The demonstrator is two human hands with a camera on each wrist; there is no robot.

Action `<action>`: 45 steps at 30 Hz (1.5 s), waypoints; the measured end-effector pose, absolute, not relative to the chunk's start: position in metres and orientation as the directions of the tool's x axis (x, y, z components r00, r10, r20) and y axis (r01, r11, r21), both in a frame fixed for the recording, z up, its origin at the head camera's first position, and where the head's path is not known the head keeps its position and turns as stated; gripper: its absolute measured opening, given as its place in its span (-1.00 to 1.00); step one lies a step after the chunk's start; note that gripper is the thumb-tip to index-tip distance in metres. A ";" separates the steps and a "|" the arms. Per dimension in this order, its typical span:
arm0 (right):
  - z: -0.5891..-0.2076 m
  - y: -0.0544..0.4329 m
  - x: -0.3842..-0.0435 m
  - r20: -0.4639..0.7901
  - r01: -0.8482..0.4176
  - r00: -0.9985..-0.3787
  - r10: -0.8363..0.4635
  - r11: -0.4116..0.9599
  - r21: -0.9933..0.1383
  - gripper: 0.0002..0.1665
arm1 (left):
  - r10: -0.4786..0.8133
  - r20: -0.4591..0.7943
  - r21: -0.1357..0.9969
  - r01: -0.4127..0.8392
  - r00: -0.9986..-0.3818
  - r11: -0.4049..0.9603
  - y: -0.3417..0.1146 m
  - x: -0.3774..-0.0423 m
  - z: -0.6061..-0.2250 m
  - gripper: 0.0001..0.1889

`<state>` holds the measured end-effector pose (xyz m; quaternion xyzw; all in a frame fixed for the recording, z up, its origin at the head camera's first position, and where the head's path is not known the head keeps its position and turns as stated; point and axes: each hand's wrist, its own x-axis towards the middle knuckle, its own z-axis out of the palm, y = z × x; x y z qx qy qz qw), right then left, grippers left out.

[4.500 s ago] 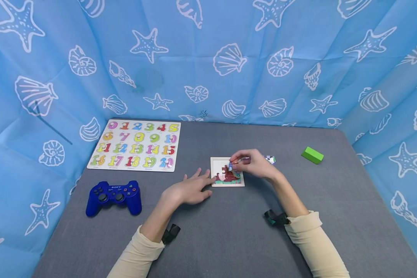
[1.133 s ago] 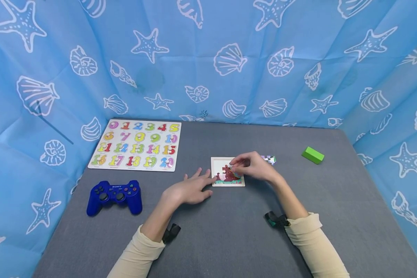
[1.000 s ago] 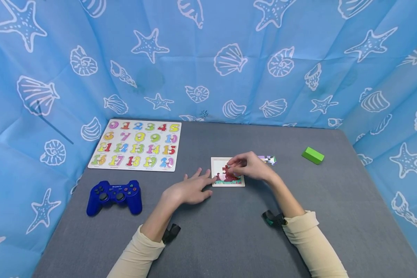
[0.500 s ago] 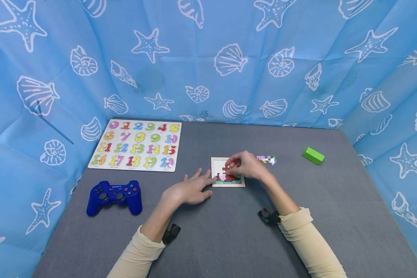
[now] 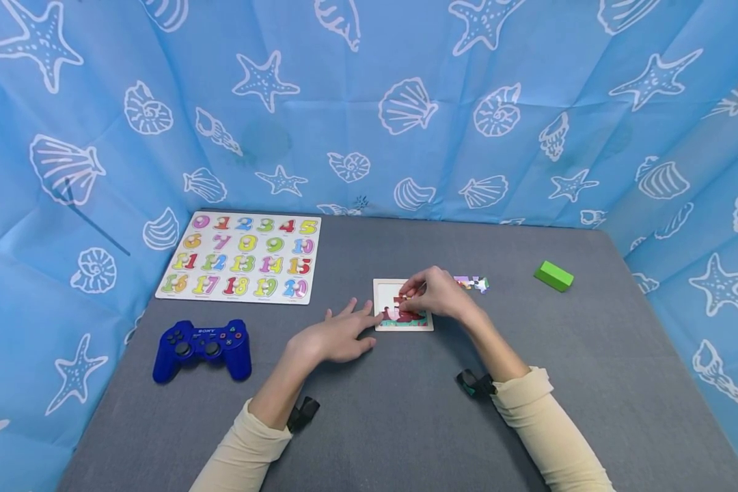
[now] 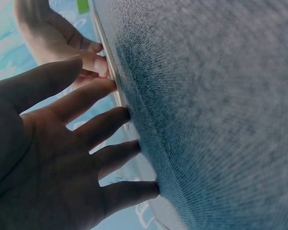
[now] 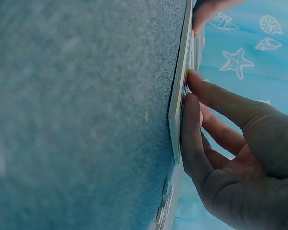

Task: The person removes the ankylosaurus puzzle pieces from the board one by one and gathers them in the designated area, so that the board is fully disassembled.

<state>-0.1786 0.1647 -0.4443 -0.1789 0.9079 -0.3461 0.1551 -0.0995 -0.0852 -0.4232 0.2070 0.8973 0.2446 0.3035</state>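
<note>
A small square jigsaw puzzle board [image 5: 381, 283] with a pale frame lies mid-table, partly filled with reddish-brown and green picture pieces; its upper left part is bare white. My right hand [image 5: 435, 294] is over the right part, thumb and fingertips pinched together right at its surface on a puzzle piece, mostly hidden by the fingers. In the right wrist view, the thumb and index finger of the right hand [image 7: 235, 148] meet at the board's face. Spread flat, my left hand [image 5: 335, 335] rests on the table, its index fingertip at the board's left edge.
Loose puzzle pieces [image 5: 473, 283] lie just right of the board, behind the right hand. A green block [image 5: 553, 275] sits farther right. To the left are a number board [image 5: 240, 257] and a blue game controller [image 5: 203, 348]. A blue curtain [image 5: 369, 102] encloses the table's back and sides.
My right hand has shifted left and slightly inward over the board, baring more of the loose pieces. The blue-and-white piece seen in its fingers earlier no longer shows. The left hand stays put.
</note>
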 end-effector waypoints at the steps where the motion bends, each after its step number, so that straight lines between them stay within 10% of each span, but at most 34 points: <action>1: -0.444 0.165 -0.179 -0.162 -0.217 -0.886 -0.435 0.697 -0.684 -0.73 | 0.520 -0.443 0.564 0.223 -0.730 0.795 -0.085 -0.100 -0.423 -0.40; 45: -0.435 0.199 -0.166 -0.130 -0.124 -0.856 -0.501 0.443 -0.888 -0.75 | 0.517 -0.437 0.556 0.231 -0.736 0.798 -0.083 -0.099 -0.425 -0.40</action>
